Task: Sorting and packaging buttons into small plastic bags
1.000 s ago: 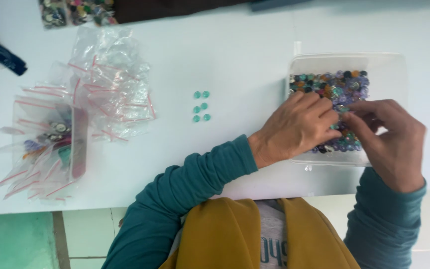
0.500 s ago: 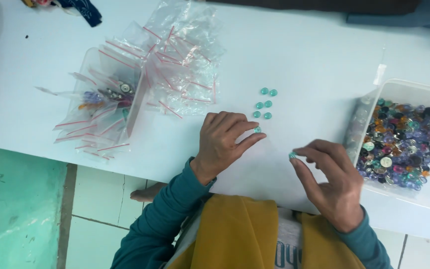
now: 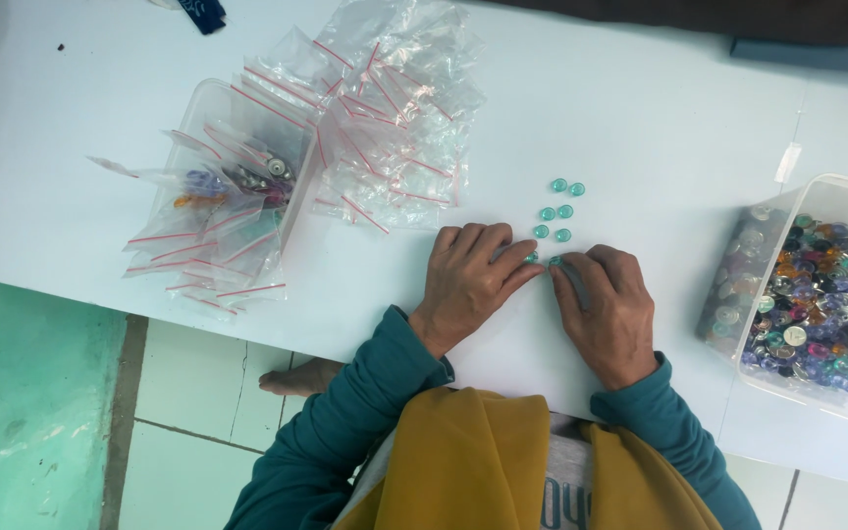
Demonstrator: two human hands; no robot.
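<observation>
Now my left hand [image 3: 470,285] and right hand [image 3: 606,309] lie palm-down on white table [image 3: 640,118], fingertips pinching teal beads [image 3: 556,210] at row's near end.

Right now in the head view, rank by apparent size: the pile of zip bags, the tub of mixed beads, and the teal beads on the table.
1. Pile of zip bags
2. Tub of mixed beads
3. Teal beads

Bead tub [image 3: 841,191] cut off rightward
</observation>
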